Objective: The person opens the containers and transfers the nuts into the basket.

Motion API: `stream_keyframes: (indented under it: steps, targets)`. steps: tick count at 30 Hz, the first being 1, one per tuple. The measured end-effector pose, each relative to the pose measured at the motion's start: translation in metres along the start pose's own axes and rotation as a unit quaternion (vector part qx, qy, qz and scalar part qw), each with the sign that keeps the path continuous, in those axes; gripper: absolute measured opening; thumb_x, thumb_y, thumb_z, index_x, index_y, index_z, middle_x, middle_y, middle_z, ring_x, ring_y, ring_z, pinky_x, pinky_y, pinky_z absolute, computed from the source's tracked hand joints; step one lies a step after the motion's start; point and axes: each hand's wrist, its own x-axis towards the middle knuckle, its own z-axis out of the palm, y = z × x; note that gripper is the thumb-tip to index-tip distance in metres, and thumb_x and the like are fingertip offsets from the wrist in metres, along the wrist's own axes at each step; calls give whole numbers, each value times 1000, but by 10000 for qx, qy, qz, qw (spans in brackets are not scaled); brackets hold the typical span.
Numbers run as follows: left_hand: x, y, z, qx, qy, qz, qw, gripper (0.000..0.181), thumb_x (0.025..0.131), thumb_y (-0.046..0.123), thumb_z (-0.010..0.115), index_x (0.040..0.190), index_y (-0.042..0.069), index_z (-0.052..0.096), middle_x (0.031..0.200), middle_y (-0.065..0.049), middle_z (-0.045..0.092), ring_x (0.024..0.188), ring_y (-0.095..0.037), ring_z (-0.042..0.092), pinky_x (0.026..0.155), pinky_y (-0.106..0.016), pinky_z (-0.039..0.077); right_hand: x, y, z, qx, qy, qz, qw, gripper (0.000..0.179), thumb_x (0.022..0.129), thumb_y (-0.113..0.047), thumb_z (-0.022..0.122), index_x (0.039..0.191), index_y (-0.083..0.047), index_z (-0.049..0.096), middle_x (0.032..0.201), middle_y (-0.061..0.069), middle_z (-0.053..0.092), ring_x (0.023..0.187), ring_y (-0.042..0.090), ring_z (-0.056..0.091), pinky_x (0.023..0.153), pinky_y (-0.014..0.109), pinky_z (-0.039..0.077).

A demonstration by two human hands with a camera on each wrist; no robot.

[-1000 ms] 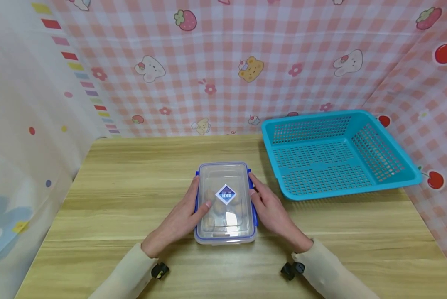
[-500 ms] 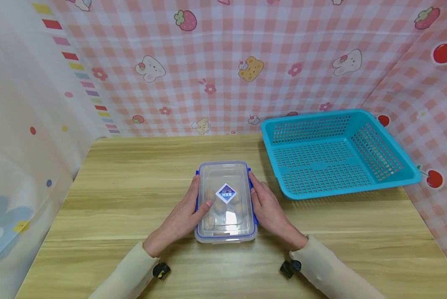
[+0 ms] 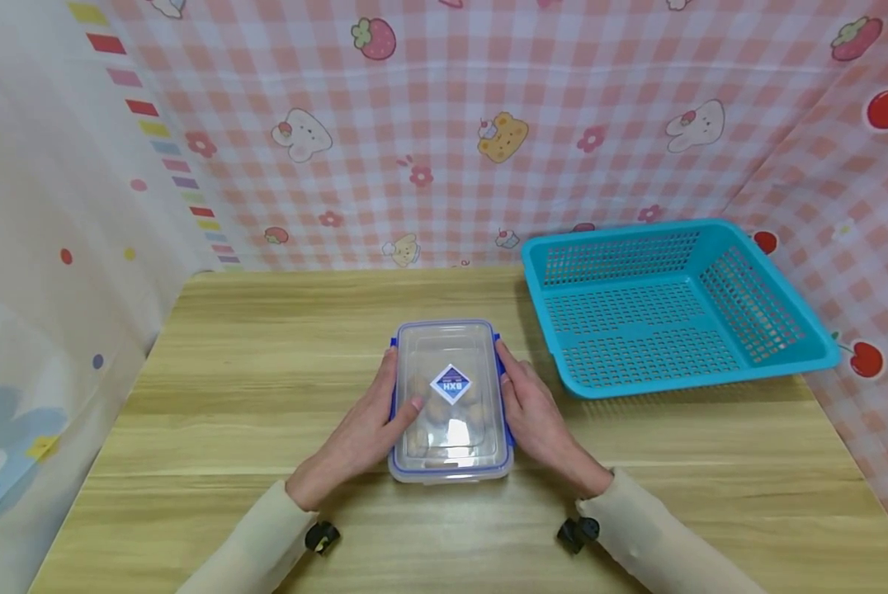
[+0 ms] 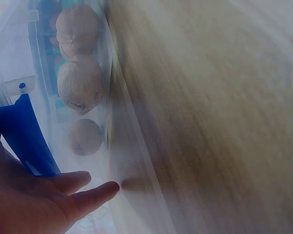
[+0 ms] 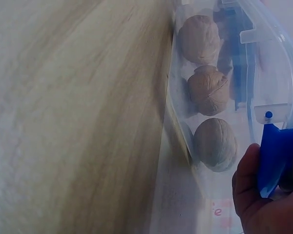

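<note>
A clear plastic food container [image 3: 451, 445] with a blue-edged lid and a diamond sticker [image 3: 451, 384] stands at the middle of the table. Several walnuts [image 5: 209, 90] show through its walls. My left hand [image 3: 362, 429] holds its left side, thumb on the lid and fingers along the edge by a blue latch [image 4: 24, 134]. On the opposite side my right hand [image 3: 544, 421] grips the container, fingers at the other blue latch [image 5: 273, 153]. Both latches slant outward from the wall in the wrist views. Part of the fingers is hidden behind the container in the head view.
A turquoise perforated basket [image 3: 644, 333] stands at the back right of the wooden table [image 3: 266, 346], near the container. Printed curtains [image 3: 429, 107] rise along the back and sides. A black wrist camera [image 3: 321, 538] sits at the left cuff.
My right hand has shifted slightly inward against the container's side, its wrist a little farther left. The left hand, container and basket stay practically where they were.
</note>
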Motion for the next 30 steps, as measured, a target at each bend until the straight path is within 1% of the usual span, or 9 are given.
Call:
stream_keyframes:
  steps: [2,5,6,11,14,18,23,26,30]
  targets:
    - [0,0,0,16,14,9,10000,84,110,41,47,165,2,-4,172,-16,0,157,-32,11,127,-48,15,0,2,-2,152,49,91,9998,52,109,0,39,160,-1,33,140,26,57,122,37,59,107,49,49]
    - [-1,-1,0,58,2,18,10000,84,111,41,46,164,0,-4,172,-18,0,156,-33,12,127,-48,15,1,3,-6,396,63,220,9990,52,108,1,37,160,-1,34,160,23,40,146,38,41,122,51,33]
    - [-1,0,0,55,2,9,10000,84,110,41,47,164,0,-4,172,-18,0,156,-34,12,127,-48,15,1,3,-7,448,34,246,9987,52,108,0,37,160,-1,34,163,21,35,149,36,35,124,50,29]
    - [-1,0,-2,38,37,-11,10000,85,110,41,49,165,2,-3,172,-17,1,156,-33,12,126,-49,16,4,1,-12,370,-401,196,9983,53,110,-5,36,162,-1,28,167,20,28,153,36,27,126,50,23]
    - [0,0,-2,35,38,7,10000,85,110,42,49,165,3,-3,173,-16,1,157,-32,12,126,-48,16,4,0,-13,374,-582,386,9969,53,112,-11,36,163,-2,25,169,20,24,155,35,24,126,52,21]
    - [0,-1,-2,-15,51,31,10000,84,110,41,49,165,3,-2,173,-16,2,157,-32,13,126,-48,17,2,0,-14,439,-646,732,9943,56,113,-19,40,165,-6,23,164,23,34,151,37,34,123,56,29]
    - [0,-1,-2,-38,65,37,10000,85,109,42,49,165,2,-2,172,-17,2,157,-33,13,126,-50,16,0,1,-14,544,-581,986,9919,60,111,-24,47,165,-9,25,152,25,48,130,38,58,108,55,49]
    - [0,-1,-1,-59,53,15,10000,85,109,42,49,165,3,-2,173,-17,2,157,-34,13,126,-51,16,0,2,-14,591,-554,1029,9914,60,111,-26,48,165,-10,26,152,25,48,124,38,62,103,53,54]
    - [0,-1,-2,-66,29,-39,10000,85,109,42,49,166,4,-2,173,-16,2,157,-33,12,126,-50,16,-2,2,-15,661,-584,1049,9906,61,111,-28,49,165,-11,26,156,24,45,126,39,61,103,53,54]
